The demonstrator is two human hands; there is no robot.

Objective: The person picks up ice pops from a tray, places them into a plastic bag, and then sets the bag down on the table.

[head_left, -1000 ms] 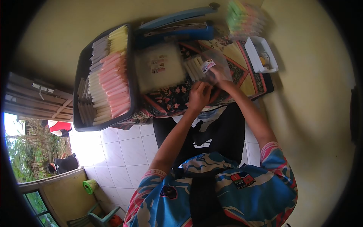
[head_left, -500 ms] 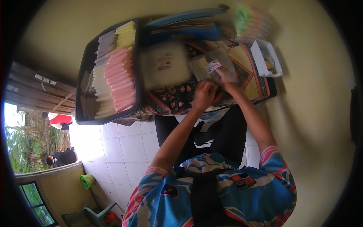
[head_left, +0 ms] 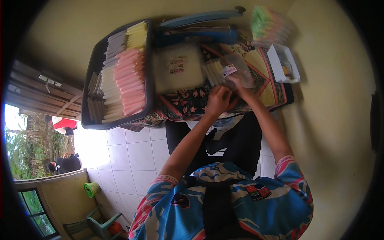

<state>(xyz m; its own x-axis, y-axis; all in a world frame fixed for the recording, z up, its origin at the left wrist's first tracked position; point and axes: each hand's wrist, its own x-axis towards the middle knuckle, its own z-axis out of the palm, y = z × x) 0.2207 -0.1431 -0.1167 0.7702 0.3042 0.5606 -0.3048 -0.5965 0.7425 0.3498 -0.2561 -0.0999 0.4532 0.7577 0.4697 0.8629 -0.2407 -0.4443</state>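
Note:
A clear plastic bag (head_left: 245, 69) with a printed label (head_left: 229, 71) lies on the patterned cloth, holding several pale sticks (head_left: 214, 73). My right hand (head_left: 237, 85) is at the bag's near edge below the label, its fingers partly hidden by the plastic. Just left of it, my left hand (head_left: 219, 99) has its fingers curled together near the bag's lower edge; what they pinch is too small to make out. A stack of flat clear bags with labels (head_left: 177, 70) lies to the left.
A dark tray (head_left: 149, 86) of pink, white, yellow and grey sticks stands at left. Behind are a blue sealer-like device (head_left: 200, 36), a white box (head_left: 277, 66) and a colourful packet pile (head_left: 267, 25). Two people (head_left: 64, 123) (head_left: 67, 164) show outside at far left.
The view has shifted slightly, and the tray and stacked bags appear a little further right. My hands stay at the bag with almost the same pose.

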